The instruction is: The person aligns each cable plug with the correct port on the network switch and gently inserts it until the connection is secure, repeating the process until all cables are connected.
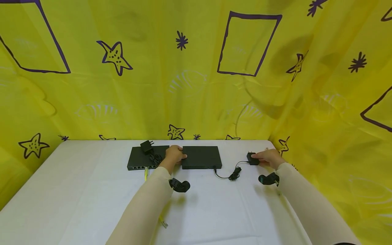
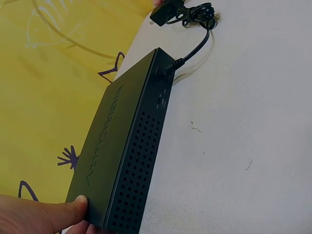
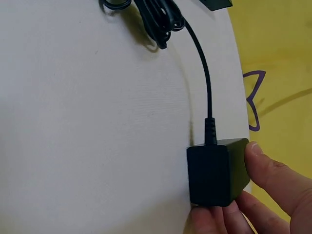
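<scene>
My left hand (image 1: pixel 173 157) grips the left end of a black network switch (image 1: pixel 202 157), thumb on its top face and fingers under its edge. In the left wrist view, the perforated side of this switch faces the camera, with a cord plugged in near its far end. That cord runs through a tied bundle (image 1: pixel 235 174) to a black power adapter (image 1: pixel 252 159). At the table's right end my right hand (image 1: pixel 269 158) holds the adapter between thumb and fingers. Its prongs point toward the back in the head view.
A second black switch (image 1: pixel 134 159) with a row of ports lies to the left, another power adapter (image 1: pixel 147 147) and its coiled cord on top. From its ports a yellow network cable (image 1: pixel 146 173) runs under my left arm. A yellow curtain (image 1: pixel 196 102) hangs behind the white table (image 1: pixel 76 190).
</scene>
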`<move>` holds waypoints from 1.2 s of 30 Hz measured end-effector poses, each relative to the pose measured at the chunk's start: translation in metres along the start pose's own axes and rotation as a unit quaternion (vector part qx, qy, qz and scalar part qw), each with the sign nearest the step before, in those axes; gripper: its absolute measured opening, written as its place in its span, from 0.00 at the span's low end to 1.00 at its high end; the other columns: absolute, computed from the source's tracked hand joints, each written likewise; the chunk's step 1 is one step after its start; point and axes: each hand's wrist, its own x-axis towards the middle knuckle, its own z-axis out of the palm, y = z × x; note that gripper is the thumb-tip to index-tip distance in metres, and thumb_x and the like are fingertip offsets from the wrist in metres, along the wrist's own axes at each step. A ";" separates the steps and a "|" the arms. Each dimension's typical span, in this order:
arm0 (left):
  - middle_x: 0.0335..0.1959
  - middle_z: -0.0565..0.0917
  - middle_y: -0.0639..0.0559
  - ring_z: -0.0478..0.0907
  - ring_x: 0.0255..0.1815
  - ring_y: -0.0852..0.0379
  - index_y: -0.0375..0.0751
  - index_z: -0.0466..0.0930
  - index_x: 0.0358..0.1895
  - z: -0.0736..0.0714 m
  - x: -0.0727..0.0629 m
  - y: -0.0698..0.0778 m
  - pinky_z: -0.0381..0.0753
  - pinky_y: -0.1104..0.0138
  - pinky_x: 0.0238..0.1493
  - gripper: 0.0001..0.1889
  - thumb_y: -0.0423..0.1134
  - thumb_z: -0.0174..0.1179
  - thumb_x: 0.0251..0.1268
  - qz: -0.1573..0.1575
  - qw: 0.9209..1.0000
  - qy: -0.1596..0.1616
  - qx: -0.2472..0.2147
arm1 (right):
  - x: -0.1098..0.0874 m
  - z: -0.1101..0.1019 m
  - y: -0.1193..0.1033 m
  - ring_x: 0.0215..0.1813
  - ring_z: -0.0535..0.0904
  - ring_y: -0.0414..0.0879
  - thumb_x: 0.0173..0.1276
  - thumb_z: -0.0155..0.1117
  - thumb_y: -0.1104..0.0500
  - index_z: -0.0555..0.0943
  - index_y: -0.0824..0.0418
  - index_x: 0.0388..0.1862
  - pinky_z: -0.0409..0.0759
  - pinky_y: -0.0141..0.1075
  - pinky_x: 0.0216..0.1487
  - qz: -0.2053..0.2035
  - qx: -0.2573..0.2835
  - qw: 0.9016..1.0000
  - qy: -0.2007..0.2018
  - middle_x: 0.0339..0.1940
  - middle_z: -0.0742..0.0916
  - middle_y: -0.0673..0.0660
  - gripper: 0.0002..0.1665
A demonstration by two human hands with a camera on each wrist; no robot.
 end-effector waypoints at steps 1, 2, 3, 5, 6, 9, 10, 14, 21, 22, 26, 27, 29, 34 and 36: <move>0.60 0.78 0.37 0.82 0.44 0.49 0.36 0.78 0.61 0.001 0.002 -0.001 0.86 0.65 0.41 0.23 0.28 0.67 0.61 0.002 1.000 0.005 0.004 | 0.000 0.001 0.000 0.48 0.77 0.54 0.67 0.67 0.63 0.70 0.79 0.64 0.80 0.45 0.60 0.004 0.000 1.000 0.002 0.60 0.76 0.73 0.32; 0.60 0.78 0.37 0.81 0.43 0.49 0.36 0.78 0.61 0.002 0.003 -0.001 0.86 0.65 0.39 0.23 0.28 0.67 0.61 0.003 1.000 0.006 0.006 | 0.001 0.002 0.001 0.49 0.76 0.54 0.67 0.67 0.63 0.69 0.79 0.65 0.80 0.45 0.60 0.008 0.000 1.000 0.005 0.67 0.71 0.74 0.32; 0.60 0.77 0.37 0.81 0.43 0.49 0.35 0.78 0.61 0.002 0.004 -0.001 0.86 0.65 0.39 0.23 0.28 0.67 0.60 0.004 1.000 0.006 0.008 | 0.002 0.003 0.001 0.49 0.76 0.54 0.67 0.67 0.64 0.69 0.79 0.66 0.80 0.45 0.60 0.010 -0.002 1.000 0.007 0.71 0.66 0.75 0.33; 0.59 0.78 0.37 0.81 0.43 0.49 0.35 0.78 0.61 0.001 0.003 0.000 0.86 0.65 0.39 0.23 0.28 0.67 0.60 0.007 1.000 0.006 0.009 | 0.004 0.003 0.002 0.49 0.76 0.53 0.67 0.67 0.64 0.68 0.79 0.66 0.80 0.44 0.60 0.012 -0.005 1.000 0.013 0.74 0.62 0.76 0.33; 0.59 0.78 0.37 0.82 0.44 0.48 0.35 0.78 0.61 0.001 0.002 0.000 0.86 0.65 0.39 0.23 0.28 0.67 0.61 0.008 1.000 0.005 0.008 | 0.006 0.003 0.003 0.49 0.77 0.52 0.66 0.67 0.64 0.69 0.78 0.66 0.81 0.43 0.60 0.015 -0.004 1.000 0.017 0.74 0.63 0.75 0.33; 0.61 0.78 0.39 0.82 0.48 0.47 0.36 0.77 0.62 -0.001 -0.002 0.001 0.86 0.62 0.45 0.23 0.29 0.66 0.62 0.004 1.000 -0.004 0.002 | 0.009 0.003 0.004 0.45 0.78 0.49 0.65 0.70 0.64 0.71 0.78 0.64 0.83 0.39 0.55 0.020 0.000 1.000 0.022 0.70 0.68 0.75 0.32; 0.60 0.78 0.39 0.83 0.47 0.47 0.36 0.77 0.62 -0.001 -0.002 0.001 0.86 0.62 0.45 0.23 0.29 0.66 0.62 0.005 1.000 -0.004 0.002 | 0.010 0.003 0.005 0.44 0.78 0.48 0.64 0.70 0.64 0.72 0.78 0.63 0.84 0.38 0.53 0.021 0.001 1.000 0.021 0.68 0.70 0.75 0.32; 0.58 0.80 0.38 0.83 0.44 0.48 0.35 0.78 0.61 0.002 0.005 -0.002 0.86 0.64 0.42 0.23 0.29 0.67 0.61 0.009 1.000 -0.001 0.005 | 0.012 0.004 0.006 0.41 0.77 0.47 0.62 0.72 0.65 0.71 0.79 0.64 0.85 0.35 0.48 0.032 0.015 0.999 0.021 0.65 0.71 0.74 0.35; 0.60 0.79 0.39 0.83 0.48 0.48 0.36 0.77 0.62 -0.002 -0.007 0.001 0.85 0.62 0.48 0.23 0.30 0.66 0.63 0.009 1.000 -0.001 0.002 | 0.027 0.005 0.009 0.42 0.73 0.48 0.60 0.71 0.65 0.62 0.78 0.68 0.85 0.31 0.39 0.068 0.017 0.997 0.027 0.52 0.73 0.65 0.42; 0.60 0.79 0.38 0.83 0.48 0.47 0.35 0.77 0.62 -0.002 -0.008 0.001 0.85 0.62 0.48 0.23 0.30 0.66 0.63 0.013 1.000 0.001 0.004 | 0.029 0.005 0.009 0.42 0.72 0.48 0.60 0.71 0.65 0.60 0.78 0.70 0.84 0.30 0.38 0.072 0.017 0.997 0.027 0.51 0.73 0.63 0.44; 0.60 0.78 0.38 0.82 0.49 0.47 0.35 0.76 0.63 -0.002 -0.011 0.001 0.85 0.63 0.48 0.24 0.31 0.66 0.63 0.019 1.000 0.004 0.006 | 0.033 0.006 0.008 0.39 0.70 0.47 0.60 0.70 0.64 0.46 0.74 0.77 0.80 0.27 0.34 0.079 0.009 0.997 0.022 0.49 0.71 0.62 0.56; 0.60 0.78 0.38 0.82 0.49 0.47 0.35 0.76 0.63 -0.002 -0.011 0.000 0.85 0.63 0.48 0.24 0.31 0.66 0.63 0.018 1.000 0.004 0.005 | 0.032 0.006 0.007 0.38 0.70 0.47 0.61 0.70 0.64 0.45 0.74 0.77 0.79 0.27 0.33 0.079 0.006 0.997 0.021 0.48 0.71 0.62 0.56; 0.60 0.78 0.38 0.82 0.50 0.46 0.35 0.76 0.63 -0.001 -0.011 0.000 0.85 0.63 0.49 0.24 0.31 0.66 0.63 0.017 1.000 0.004 0.001 | 0.032 0.007 0.007 0.37 0.70 0.46 0.61 0.70 0.64 0.46 0.75 0.77 0.79 0.26 0.33 0.077 -0.002 0.997 0.017 0.46 0.71 0.62 0.55; 0.61 0.78 0.39 0.81 0.50 0.47 0.36 0.77 0.63 0.000 -0.008 0.000 0.84 0.63 0.49 0.24 0.30 0.66 0.63 0.013 1.000 0.006 -0.004 | 0.024 0.010 0.004 0.37 0.70 0.46 0.63 0.68 0.65 0.59 0.79 0.67 0.80 0.27 0.34 0.079 0.004 0.997 0.013 0.43 0.72 0.61 0.40; 0.61 0.78 0.39 0.81 0.49 0.48 0.36 0.77 0.63 0.000 -0.008 0.000 0.84 0.63 0.49 0.23 0.30 0.66 0.63 0.010 1.000 0.007 -0.005 | 0.020 0.011 0.003 0.36 0.70 0.46 0.64 0.67 0.65 0.61 0.79 0.65 0.80 0.27 0.35 0.079 0.009 0.997 0.013 0.43 0.72 0.61 0.37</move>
